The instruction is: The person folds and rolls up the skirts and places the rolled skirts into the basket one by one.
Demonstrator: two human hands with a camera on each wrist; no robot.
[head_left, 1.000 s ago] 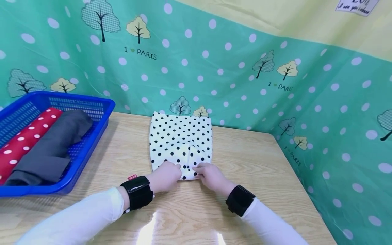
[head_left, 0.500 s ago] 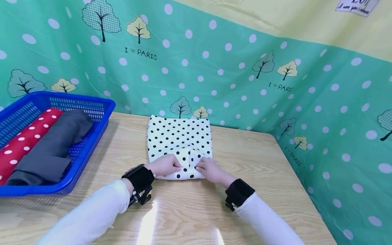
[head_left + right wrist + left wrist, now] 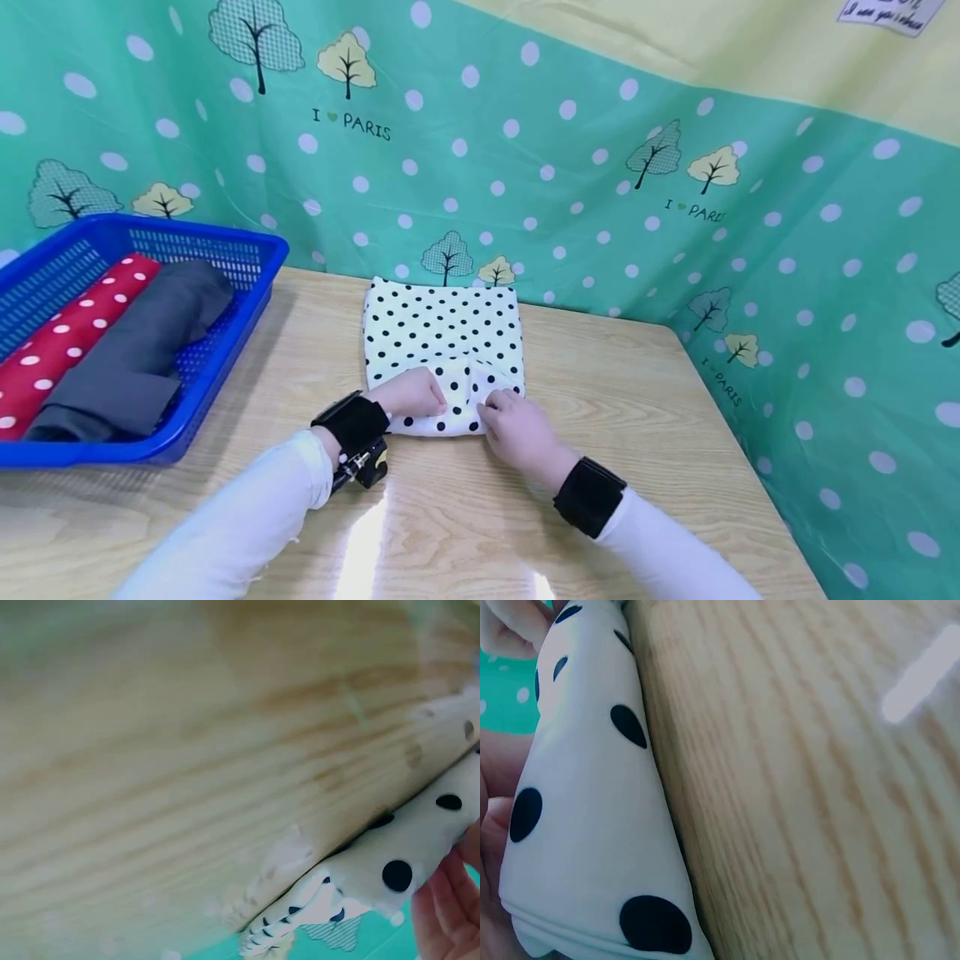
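Note:
A white cloth with black dots (image 3: 442,321) lies folded in a squarish shape on the wooden table, its near edge turned up into a thick roll. My left hand (image 3: 411,392) grips the left part of that roll with curled fingers. On the right part, my right hand (image 3: 519,427) pinches the cloth near the central crease. Seen from the left wrist, the rolled cloth (image 3: 585,772) is a rounded band close over the table, with fingers behind it. In the right wrist view the fingers of my right hand (image 3: 448,907) show behind the dotted roll (image 3: 375,862).
At the left stands a blue plastic basket (image 3: 82,454), holding a red cloth with white dots (image 3: 86,321) and a dark grey cloth (image 3: 131,358). A green patterned curtain (image 3: 540,225) hangs behind the wooden table (image 3: 630,400) and along its right side.
Both hands have turned the cloth's near edge over into a thicker roll. My left hand has moved slightly away from me. The flat part behind the roll is a little shorter.

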